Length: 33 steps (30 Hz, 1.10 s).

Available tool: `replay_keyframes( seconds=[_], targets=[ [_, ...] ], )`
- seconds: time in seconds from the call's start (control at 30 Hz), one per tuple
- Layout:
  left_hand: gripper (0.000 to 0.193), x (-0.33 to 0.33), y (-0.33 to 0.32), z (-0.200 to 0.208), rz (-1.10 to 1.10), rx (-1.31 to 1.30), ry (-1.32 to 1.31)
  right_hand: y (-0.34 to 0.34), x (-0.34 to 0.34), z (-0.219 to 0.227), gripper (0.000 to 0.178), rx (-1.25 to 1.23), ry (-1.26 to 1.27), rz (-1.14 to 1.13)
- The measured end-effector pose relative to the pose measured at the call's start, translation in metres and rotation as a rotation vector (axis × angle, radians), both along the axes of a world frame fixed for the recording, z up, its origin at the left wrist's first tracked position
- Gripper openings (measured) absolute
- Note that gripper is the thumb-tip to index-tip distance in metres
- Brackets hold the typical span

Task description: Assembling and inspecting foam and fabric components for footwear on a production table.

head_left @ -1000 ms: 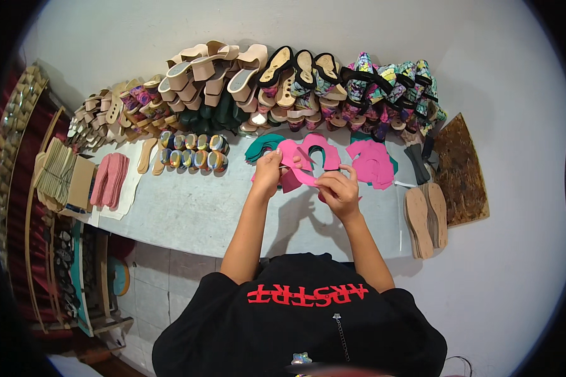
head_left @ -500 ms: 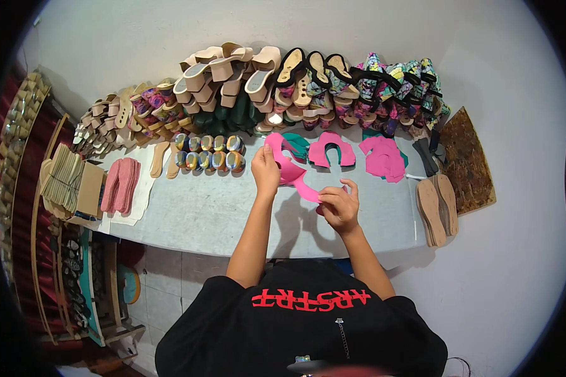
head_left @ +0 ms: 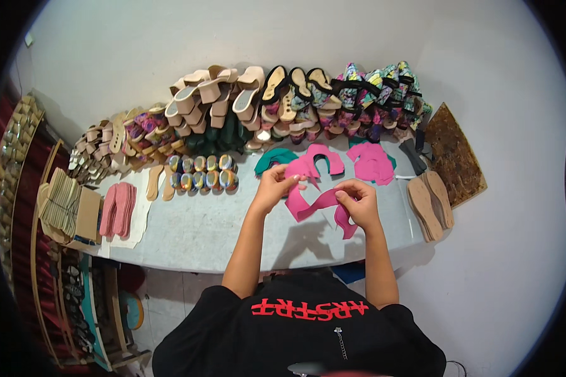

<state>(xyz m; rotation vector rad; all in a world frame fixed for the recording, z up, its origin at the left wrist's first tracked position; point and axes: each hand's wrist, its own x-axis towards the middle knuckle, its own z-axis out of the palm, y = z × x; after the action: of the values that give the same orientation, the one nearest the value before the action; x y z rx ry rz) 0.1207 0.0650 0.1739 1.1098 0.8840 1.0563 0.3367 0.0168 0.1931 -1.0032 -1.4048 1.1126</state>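
A curved, cut piece of pink shoe-upper material [head_left: 303,208] hangs between my two hands above the table. My left hand [head_left: 275,188] pinches its upper left part. My right hand [head_left: 358,200] grips the other end between thumb and fingers, and a strip dangles below it. Just beyond my hands lie a teal cut piece [head_left: 271,160], a pink U-shaped piece [head_left: 337,164] and a stack of pink pieces [head_left: 372,164] with teal showing under it.
Piled sandals and heels [head_left: 251,94] line the wall. Several colourful wrapped heels [head_left: 201,181] stand in rows at left, near pink insoles [head_left: 124,210] and a cardboard box [head_left: 89,213]. Tan soles [head_left: 424,207] and a brown board [head_left: 453,154] are at the table's [head_left: 182,245] right end.
My hands have drawn the pink piece nearer to me, off the teal and pink pieces. The right hand has turned and raised its end, leaving a strip hanging. The view has shifted slightly.
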Motion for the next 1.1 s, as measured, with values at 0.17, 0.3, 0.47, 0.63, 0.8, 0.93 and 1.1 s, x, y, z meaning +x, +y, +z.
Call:
replay_keyframes(
  seconds=[0.17, 0.3, 0.47, 0.63, 0.8, 0.93, 1.1],
  targets=[
    [0.025, 0.027, 0.003, 0.025, -0.101, 0.033, -0.014, 0.021, 0.002, 0.042, 0.010, 0.068, -0.004, 0.065],
    [0.024, 0.038, 0.007, 0.038, -0.122, 0.105, 0.086, 0.037, 0.008, 0.049, 0.007, 0.075, -0.025, 0.124],
    [0.024, 0.050, 0.023, 0.033, 0.036, 0.109, -0.109, 0.032, 0.020, 0.067, 0.006, 0.031, 0.007, 0.335],
    [0.023, 0.038, 0.055, 0.001, 0.322, 0.133, -0.047, 0.029, 0.054, 0.075, 0.009, 0.112, -0.031, 0.383],
    [0.022, 0.034, 0.064, -0.008, 0.474, 0.137, -0.015, 0.034, 0.083, 0.066, 0.012, 0.274, 0.124, 0.321],
    [0.021, 0.041, 0.059, 0.004, 0.336, 0.074, -0.038, 0.038, 0.089, 0.074, 0.012, 0.085, 0.069, 0.273],
    [0.024, 0.049, 0.055, 0.013, 0.175, 0.120, -0.076, 0.053, 0.056, 0.083, 0.012, 0.072, -0.019, 0.422]
  ],
)
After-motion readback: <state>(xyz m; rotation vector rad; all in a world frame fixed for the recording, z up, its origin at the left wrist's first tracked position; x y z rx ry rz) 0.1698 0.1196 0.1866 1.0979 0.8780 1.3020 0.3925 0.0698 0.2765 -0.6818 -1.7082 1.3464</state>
